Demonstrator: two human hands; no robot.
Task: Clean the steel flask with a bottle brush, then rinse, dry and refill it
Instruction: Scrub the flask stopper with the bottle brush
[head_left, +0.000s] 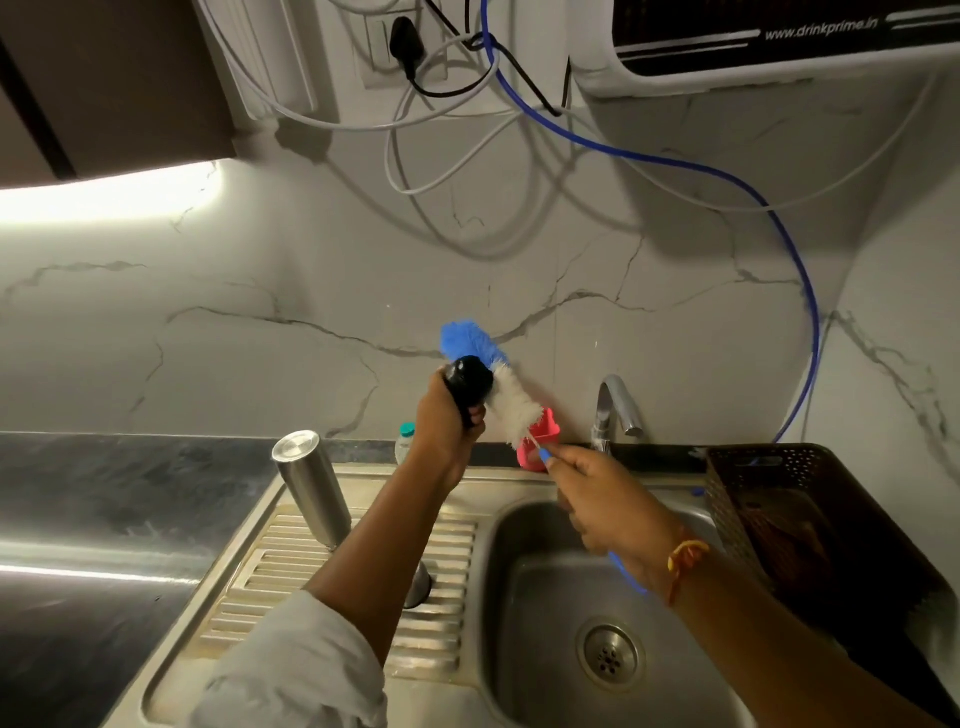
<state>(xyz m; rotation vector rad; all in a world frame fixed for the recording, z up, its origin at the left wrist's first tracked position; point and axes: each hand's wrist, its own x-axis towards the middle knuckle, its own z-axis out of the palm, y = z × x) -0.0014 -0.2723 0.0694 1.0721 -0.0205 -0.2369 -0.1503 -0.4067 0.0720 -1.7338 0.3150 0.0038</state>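
The steel flask (313, 486) stands on the ribbed drainboard (439, 631) left of the basin, apparently mouth down, with no hand on it. My left hand (445, 423) is raised above the counter and grips a black cap-like piece (469, 382). My right hand (610, 501) holds the blue handle of the bottle brush (515, 406). Its white bristles lie against the black piece and its blue tuft sticks out beyond it toward the wall. A small steel part (420, 587) sits on the drainboard, mostly hidden behind my left forearm.
The sink basin (524, 592) with its drain lies below my right hand; the tap (612, 402) stands behind it. A dark perforated basket (769, 483) sits at the right. A pink holder (549, 428) and a teal-capped bottle (404, 440) stand by the wall. Cables and a blue hose hang above.
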